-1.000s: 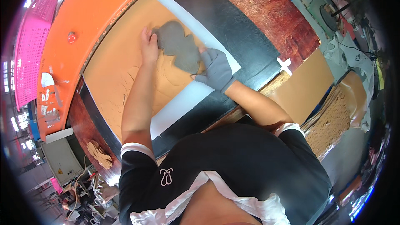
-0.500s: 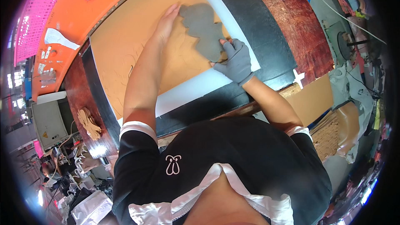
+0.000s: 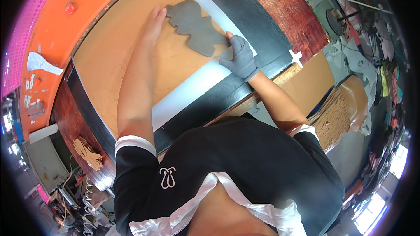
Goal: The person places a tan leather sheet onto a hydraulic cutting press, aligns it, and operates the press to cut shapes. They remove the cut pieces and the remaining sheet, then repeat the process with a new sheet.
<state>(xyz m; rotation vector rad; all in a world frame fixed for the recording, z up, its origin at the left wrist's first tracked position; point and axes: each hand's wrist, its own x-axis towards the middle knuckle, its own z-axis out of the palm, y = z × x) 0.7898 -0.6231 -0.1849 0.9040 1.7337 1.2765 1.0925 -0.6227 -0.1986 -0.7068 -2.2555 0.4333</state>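
Observation:
A dark grey, flat piece with a scalloped outline [image 3: 192, 24] lies on a tan sheet [image 3: 109, 57]. At its upper left end, my bare left hand [image 3: 155, 22] has its fingertips against the edge, closed lightly on it. My right hand [image 3: 240, 57], in a grey glove with bare fingertips, grips the opposite end. Its forefinger and thumb are apart, one to each side of that end. The glove partly hides the piece there. Beneath the tan sheet, a white border [image 3: 192, 94] shows along the near and right sides.
Black strips [image 3: 249, 13] flank the sheet on a reddish-brown board [image 3: 284, 0]. An orange panel [image 3: 92, 0] with a red button [image 3: 70, 8] curves along the far left. Small tan cut pieces [image 3: 87, 154] sit at the left; stacked tan sheets [image 3: 330, 113] lie at the right.
My view has shifted and turned slightly. The grey piece has turned a little on the sheet, and more of its lower right part shows beside my right hand. Both hands remain at it.

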